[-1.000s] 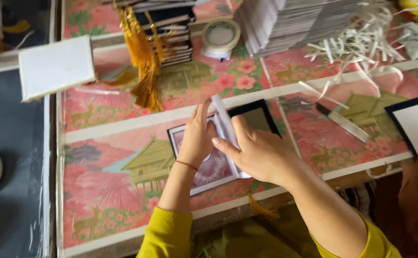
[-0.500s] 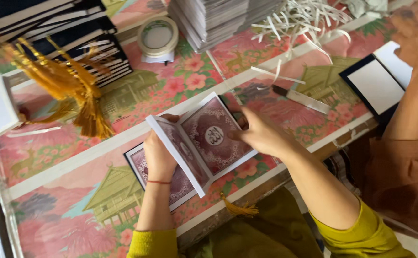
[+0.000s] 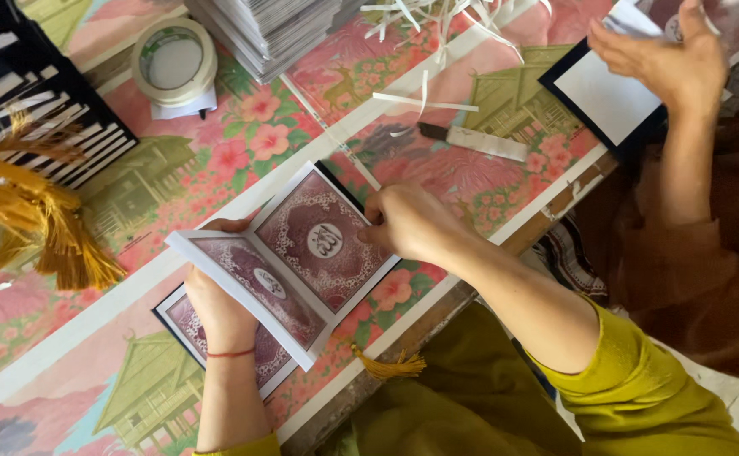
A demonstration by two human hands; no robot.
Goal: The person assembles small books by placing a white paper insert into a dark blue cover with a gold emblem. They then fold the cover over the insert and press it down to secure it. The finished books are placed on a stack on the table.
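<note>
1. My left hand (image 3: 217, 308) is curled under the booklet (image 3: 293, 262), fingers closed around its lifted left cover.
2. My right hand (image 3: 407, 221) pinches the booklet's right edge, fingers closed on the page.
3. The booklet lies open between my hands, on the table (image 3: 471, 181) near its front edge.
4. Its pages are maroon with pale ornate patterning, a round white emblem on the right page, white borders and a dark cover rim.
5. A gold tassel (image 3: 390, 365) hangs over the table edge just below it.
6. Beyond my right hand lie a knife (image 3: 475, 141) and paper strips (image 3: 424, 101); a tape roll (image 3: 173, 61) sits farther back.
7. Another person's hand (image 3: 669, 55) works on a card (image 3: 610, 97) at the far right, well apart.
</note>
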